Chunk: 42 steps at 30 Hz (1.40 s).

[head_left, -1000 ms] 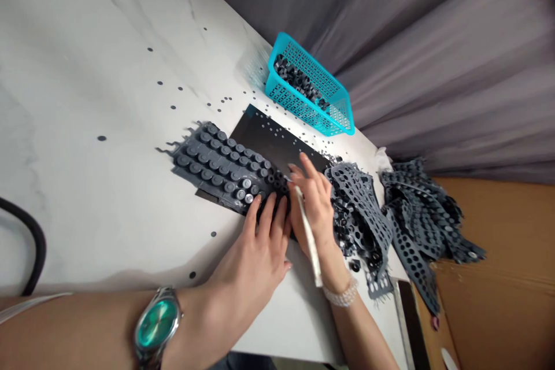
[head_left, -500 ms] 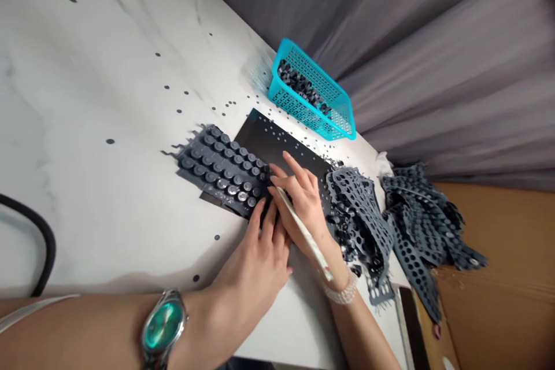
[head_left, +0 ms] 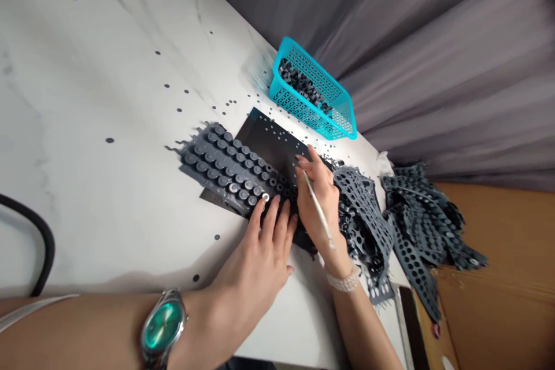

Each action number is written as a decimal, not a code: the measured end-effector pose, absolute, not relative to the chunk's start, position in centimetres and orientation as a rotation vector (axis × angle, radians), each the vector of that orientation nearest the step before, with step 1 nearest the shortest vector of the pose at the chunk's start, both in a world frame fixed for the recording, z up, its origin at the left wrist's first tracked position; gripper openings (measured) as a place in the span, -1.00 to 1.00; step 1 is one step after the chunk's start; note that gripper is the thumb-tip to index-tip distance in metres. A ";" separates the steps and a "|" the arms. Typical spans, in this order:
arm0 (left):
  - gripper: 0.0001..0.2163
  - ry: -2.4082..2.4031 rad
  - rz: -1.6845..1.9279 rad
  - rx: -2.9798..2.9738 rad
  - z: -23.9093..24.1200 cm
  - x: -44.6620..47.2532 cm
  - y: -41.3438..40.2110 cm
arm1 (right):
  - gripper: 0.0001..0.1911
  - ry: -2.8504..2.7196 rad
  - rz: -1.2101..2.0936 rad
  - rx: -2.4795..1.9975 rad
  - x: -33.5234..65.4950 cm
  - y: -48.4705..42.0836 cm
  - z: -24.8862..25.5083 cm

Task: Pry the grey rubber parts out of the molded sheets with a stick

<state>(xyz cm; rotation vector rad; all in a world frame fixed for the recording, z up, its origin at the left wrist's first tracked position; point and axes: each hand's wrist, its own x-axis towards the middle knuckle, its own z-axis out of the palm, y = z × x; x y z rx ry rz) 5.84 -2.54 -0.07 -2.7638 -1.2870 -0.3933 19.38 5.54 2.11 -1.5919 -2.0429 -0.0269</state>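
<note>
A grey rubber sheet (head_left: 225,165) studded with round buttons lies partly on a black mat (head_left: 277,141) on the white table. My left hand (head_left: 260,260), with a teal-faced watch on its wrist, presses its fingers flat on the sheet's near edge. My right hand (head_left: 318,202), a pearl bracelet on the wrist, is closed around a thin white stick tool (head_left: 318,211), whose tip points at the sheet's right end.
A turquoise basket (head_left: 314,92) holding several dark rubber parts stands behind the mat. Punched-out grey sheets are heaped at the right (head_left: 390,219), over the table edge beside a brown box (head_left: 498,277). Small dark discs dot the table. A black cable (head_left: 41,243) curves at the left.
My right hand has pulled back to the right and tilted the stick more upright. My left hand's fingers have spread a little on the sheet.
</note>
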 end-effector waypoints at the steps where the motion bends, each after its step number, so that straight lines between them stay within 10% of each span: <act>1: -0.36 -1.290 -0.394 -2.762 -0.1 5.9 -2.6 | -0.88 -2.050 0.016 -1.607 19.6 5.4 2.3; 23: -0.48 -1.212 -0.309 -2.897 0.0 5.8 -2.7 | -0.84 -2.463 -0.027 -1.174 18.0 3.9 2.5; 42: -0.36 -1.225 -0.351 -2.816 -0.6 5.5 -1.7 | -0.79 -1.718 -0.117 -1.847 23.4 4.6 4.0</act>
